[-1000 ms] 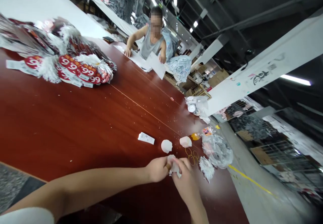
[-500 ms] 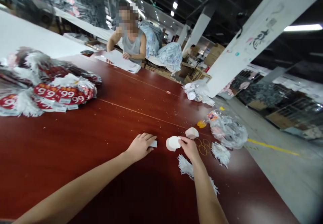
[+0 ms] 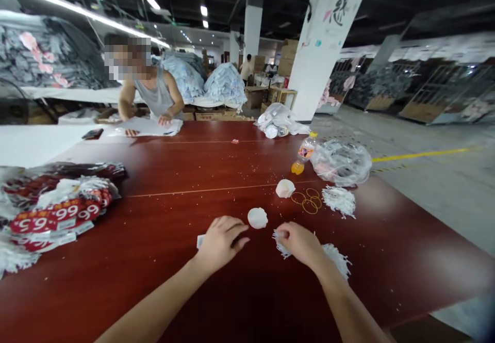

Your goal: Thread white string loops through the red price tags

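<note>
Above the table, my left hand (image 3: 221, 242) is open, thumb and fingers apart, with nothing visible between them. A small white label (image 3: 200, 241) pokes out beside its wrist side on the table. Just past its fingertips lies a stack of round white paper tags (image 3: 257, 218). My right hand (image 3: 300, 244) has its fingertips pinched together over a bundle of white tag strings (image 3: 282, 250). What sits in that pinch is too small to make out. Another part of the white strings (image 3: 337, 260) shows beyond my right wrist.
More round tags (image 3: 285, 189) stand by yellow rubber bands (image 3: 310, 201) and a white string bundle (image 3: 339, 201). Behind are an orange drink bottle (image 3: 305, 152) and plastic bags (image 3: 340, 162). Red price tags (image 3: 65, 214) pile up at left. A co-worker (image 3: 157, 93) handles papers across the table.
My view has turned and levelled. My right hand has left the round white tags and moved to the string bundle. My left hand has come off the small label, its fingers now apart.
</note>
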The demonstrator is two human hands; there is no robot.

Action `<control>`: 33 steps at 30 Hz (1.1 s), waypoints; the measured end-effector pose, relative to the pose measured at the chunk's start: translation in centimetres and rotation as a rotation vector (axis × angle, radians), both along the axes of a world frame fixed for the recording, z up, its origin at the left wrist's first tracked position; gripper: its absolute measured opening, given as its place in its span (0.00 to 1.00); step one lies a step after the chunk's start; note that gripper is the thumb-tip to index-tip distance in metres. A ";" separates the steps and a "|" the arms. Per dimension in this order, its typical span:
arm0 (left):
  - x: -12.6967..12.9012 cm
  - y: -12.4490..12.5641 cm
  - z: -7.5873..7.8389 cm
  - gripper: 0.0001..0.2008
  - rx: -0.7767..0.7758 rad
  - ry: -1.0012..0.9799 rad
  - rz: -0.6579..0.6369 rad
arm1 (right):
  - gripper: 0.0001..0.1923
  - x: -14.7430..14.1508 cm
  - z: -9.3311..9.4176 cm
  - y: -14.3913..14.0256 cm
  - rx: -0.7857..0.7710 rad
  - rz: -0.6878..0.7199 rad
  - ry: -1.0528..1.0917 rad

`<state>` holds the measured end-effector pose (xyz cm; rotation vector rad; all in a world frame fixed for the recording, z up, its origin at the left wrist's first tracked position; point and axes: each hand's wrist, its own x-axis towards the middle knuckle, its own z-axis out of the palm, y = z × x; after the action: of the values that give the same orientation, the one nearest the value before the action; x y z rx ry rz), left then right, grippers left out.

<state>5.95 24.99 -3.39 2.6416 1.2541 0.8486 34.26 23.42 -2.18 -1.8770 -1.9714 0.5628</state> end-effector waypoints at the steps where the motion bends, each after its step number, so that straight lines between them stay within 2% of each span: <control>1: 1.7 0.7 0.4 0.15 -0.030 0.011 -0.022 | 0.07 0.5 -0.4 -0.6 0.008 0.009 0.008; 3: 4.8 2.3 0.8 0.19 -0.099 0.047 0.000 | 0.08 1.2 -1.4 -1.2 0.070 0.030 0.080; 5: 6.8 3.9 0.6 0.21 -0.185 0.059 0.037 | 0.12 1.6 -2.3 -1.1 0.123 0.054 0.149; 8: 7.6 5.4 0.1 0.11 -0.279 0.025 0.043 | 0.18 1.9 -3.0 -0.9 0.162 0.074 0.192; 10: 7.4 5.5 0.1 0.05 -0.292 0.015 0.028 | 0.19 2.0 -2.8 -1.1 0.193 0.097 0.212; 11: 7.3 5.3 0.1 0.04 -0.288 0.020 0.017 | 0.19 1.9 -2.6 -1.3 0.217 0.108 0.213; 13: 7.4 4.9 0.1 0.08 -0.260 0.046 0.013 | 0.17 1.7 -1.9 -1.8 0.271 0.126 0.196; 15: 8.2 4.7 -0.1 0.10 -0.201 0.094 0.060 | 0.15 1.1 -1.2 -2.2 0.291 0.161 0.167; 18: 9.9 5.0 -0.7 0.06 -0.102 0.166 0.154 | 0.10 -0.4 -0.7 -2.6 0.229 0.286 0.151; 21: 11.0 5.1 -0.8 0.04 -0.049 0.165 0.153 | 0.08 -2.1 -0.5 -3.2 0.128 0.396 0.219; 24: 9.5 3.9 0.1 0.06 0.009 0.050 0.118 | 0.16 -3.8 0.4 -3.9 0.078 0.429 0.315; 27: 5.3 0.8 0.7 0.07 -0.012 -0.192 0.127 | 0.20 -5.6 2.3 -4.5 -0.053 0.441 0.405; 30: 0.5 -2.8 -0.1 0.07 -0.137 -0.360 0.176 | 0.15 -7.6 3.7 -4.3 -0.134 0.508 0.469; 33: -3.0 -5.1 -1.6 0.07 -0.233 -0.409 0.219 | 0.15 -9.7 3.0 -3.6 -0.181 0.591 0.530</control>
<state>2.92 19.93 -5.02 2.0447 1.4362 1.1242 24.58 19.83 0.85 -1.0288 -2.1131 1.2857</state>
